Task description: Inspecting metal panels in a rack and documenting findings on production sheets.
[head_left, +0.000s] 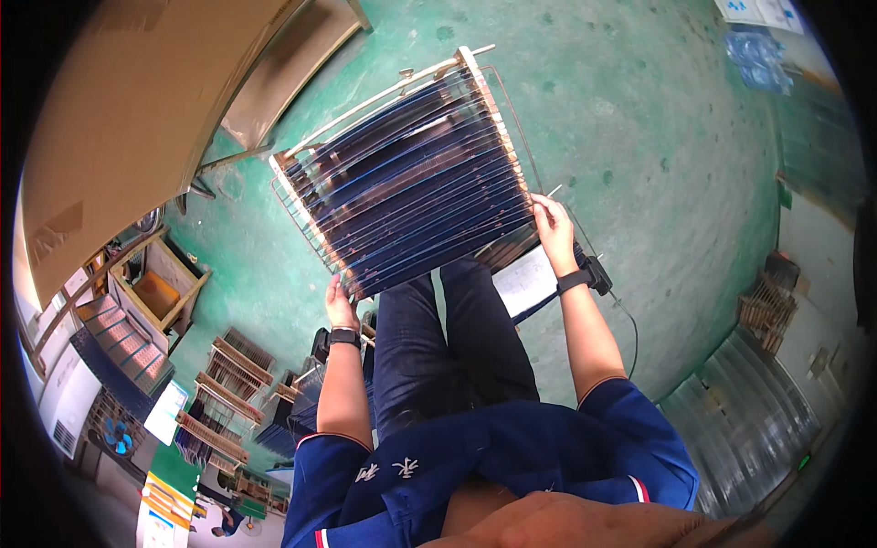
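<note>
A slotted rack [507, 137] with pale notched side rails and thin metal rods is held up in front of my legs. Many thin dark blue panels [411, 196] sit side by side in it, their edges running across between the rails. At the rack's near left corner, my left hand [340, 306] is closed on the rail end. My right hand [553, 228] grips the near right corner, thumb and fingertips around the rail and rod end. A black band [344, 337] circles my left wrist; another black band [574, 279] with a small box is on my right.
Large brown cardboard [137, 110] fills the upper left, beside a wood-edged table [283, 73]. Similar racks [219, 393] stand at lower left, with another person [228, 522] far behind. A white sheet [525, 283] lies near my right leg. Corrugated sheeting [744, 416] is at lower right.
</note>
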`<control>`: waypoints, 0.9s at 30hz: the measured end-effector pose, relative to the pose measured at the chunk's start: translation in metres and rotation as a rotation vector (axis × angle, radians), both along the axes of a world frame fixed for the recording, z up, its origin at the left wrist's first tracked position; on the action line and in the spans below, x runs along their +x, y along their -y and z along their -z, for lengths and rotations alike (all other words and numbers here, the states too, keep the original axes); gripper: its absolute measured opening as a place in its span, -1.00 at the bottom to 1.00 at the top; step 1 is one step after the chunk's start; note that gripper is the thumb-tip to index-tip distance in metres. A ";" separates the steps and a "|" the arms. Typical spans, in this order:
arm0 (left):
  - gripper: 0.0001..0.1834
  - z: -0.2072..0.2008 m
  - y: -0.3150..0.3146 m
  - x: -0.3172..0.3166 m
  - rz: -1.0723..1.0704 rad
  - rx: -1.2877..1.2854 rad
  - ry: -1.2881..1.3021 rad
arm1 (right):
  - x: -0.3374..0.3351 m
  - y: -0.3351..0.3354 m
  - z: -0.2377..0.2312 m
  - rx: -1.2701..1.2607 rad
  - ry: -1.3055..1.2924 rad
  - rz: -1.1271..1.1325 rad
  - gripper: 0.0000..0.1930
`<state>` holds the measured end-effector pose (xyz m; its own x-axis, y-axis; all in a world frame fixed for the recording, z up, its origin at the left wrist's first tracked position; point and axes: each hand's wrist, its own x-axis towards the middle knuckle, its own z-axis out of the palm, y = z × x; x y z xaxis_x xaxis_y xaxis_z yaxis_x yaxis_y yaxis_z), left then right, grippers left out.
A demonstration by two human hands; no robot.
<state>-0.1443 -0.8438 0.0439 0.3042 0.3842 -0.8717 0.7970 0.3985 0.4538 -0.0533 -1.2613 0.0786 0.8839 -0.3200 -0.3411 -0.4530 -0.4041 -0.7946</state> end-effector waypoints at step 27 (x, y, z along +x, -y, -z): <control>-0.72 0.020 -0.009 -0.005 -0.019 -0.051 0.056 | 0.035 0.006 0.050 -0.016 -0.008 0.020 -0.83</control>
<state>-0.1491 -0.8346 0.0240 0.3458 0.3460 -0.8722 0.7630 0.4374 0.4760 -0.0186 -1.2673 0.0282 0.8744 -0.3429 -0.3432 -0.4677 -0.4077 -0.7842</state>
